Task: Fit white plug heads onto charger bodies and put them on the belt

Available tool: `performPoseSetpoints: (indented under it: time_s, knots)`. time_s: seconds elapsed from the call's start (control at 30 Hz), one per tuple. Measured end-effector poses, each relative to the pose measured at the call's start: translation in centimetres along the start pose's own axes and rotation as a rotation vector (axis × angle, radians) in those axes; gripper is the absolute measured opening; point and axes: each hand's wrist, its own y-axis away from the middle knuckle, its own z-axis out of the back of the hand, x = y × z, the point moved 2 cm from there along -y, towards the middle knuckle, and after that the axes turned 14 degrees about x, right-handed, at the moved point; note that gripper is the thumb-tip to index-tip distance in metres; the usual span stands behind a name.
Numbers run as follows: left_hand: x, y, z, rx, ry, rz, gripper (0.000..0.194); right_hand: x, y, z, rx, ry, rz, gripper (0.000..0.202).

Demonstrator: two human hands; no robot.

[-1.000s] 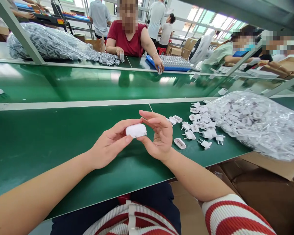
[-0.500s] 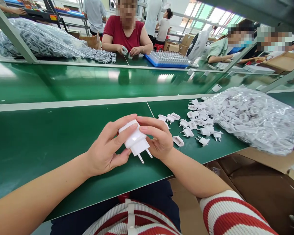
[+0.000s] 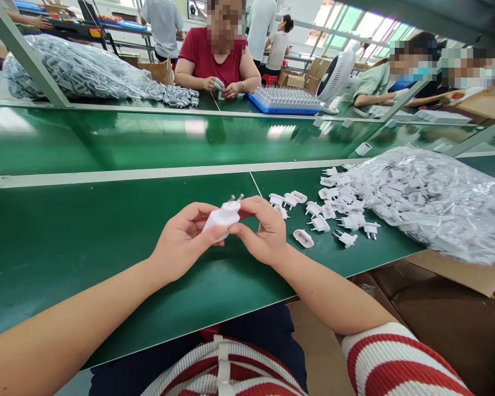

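A white plug adapter is held over the green table, its two metal pins pointing up and away from me. My left hand grips its body from the left, thumb across the near side. From the right, my right hand closes its thumb and fingers around the pin end. To the right of my hands, several loose white plug parts lie scattered on the table, some with pins showing.
A clear plastic bag of white plug parts lies at the right. Beyond the metal rail, a person in a red shirt works near a blue tray of upright pins, a white fan and a bag of grey parts.
The adapter has turned over in my hands: its pins pointed down toward me and now point up and away. My fingers have shifted around it, and the view has moved slightly.
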Motion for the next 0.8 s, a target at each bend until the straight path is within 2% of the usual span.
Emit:
performPoseSetpoints:
  time_s: [0.07, 0.13, 0.27, 0.33, 0.43, 0.5, 0.57, 0.63, 0.7, 0.73, 0.8]
  knots:
    - [0.2, -0.2, -0.6, 0.07, 0.302, 0.186, 0.041, -0.4, 0.0, -0.1, 0.012, -0.076, -0.059, 0.028]
    - [0.3, -0.5, -0.8, 0.116, 0.481, 0.261, 0.045, -0.8, 0.0, -0.2, 0.028, -0.137, -0.1, 0.03]
    - [1.1, -0.9, -0.3, 0.172, 0.67, 0.363, 0.04, -1.4, 0.2, -0.5, 0.065, -0.157, -0.147, 0.027]
    - [1.7, -1.1, 0.5, 0.157, 0.712, 0.418, 0.035, -1.7, 0.2, -0.8, 0.14, -0.118, -0.202, 0.028]
    - [2.2, -1.5, 1.8, 0.05, 0.693, 0.475, 0.032, -2.2, 0.0, -0.8, 0.303, 0.018, -0.354, 0.033]
    - [2.2, -1.8, 2.5, -0.05, 0.647, 0.488, 0.032, -2.7, -0.3, 0.0, 0.348, 0.176, -0.465, 0.042]
    - [2.2, -2.1, 3.3, -0.132, 0.577, 0.486, 0.029, -3.4, -0.8, 1.4, 0.339, 0.391, -0.601, 0.058]
    - [2.6, -2.6, 4.5, -0.178, 0.48, 0.466, 0.02, -4.3, -1.1, 3.0, 0.364, 0.576, -0.826, 0.081]
    - [3.6, -3.8, 6.5, -0.182, 0.371, 0.417, 0.011, -5.2, -1.2, 4.3, 0.432, 0.637, -1.08, 0.098]
    - [4.1, -4.6, 7.8, -0.144, 0.318, 0.399, 0.011, -5.6, -1.1, 4.7, 0.465, 0.622, -1.176, 0.103]
    - [4.5, -6.6, 11.3, -0.18, 0.175, 0.326, 0.006, -6.1, -1.1, 5.1, 0.489, 0.58, -1.245, 0.106]
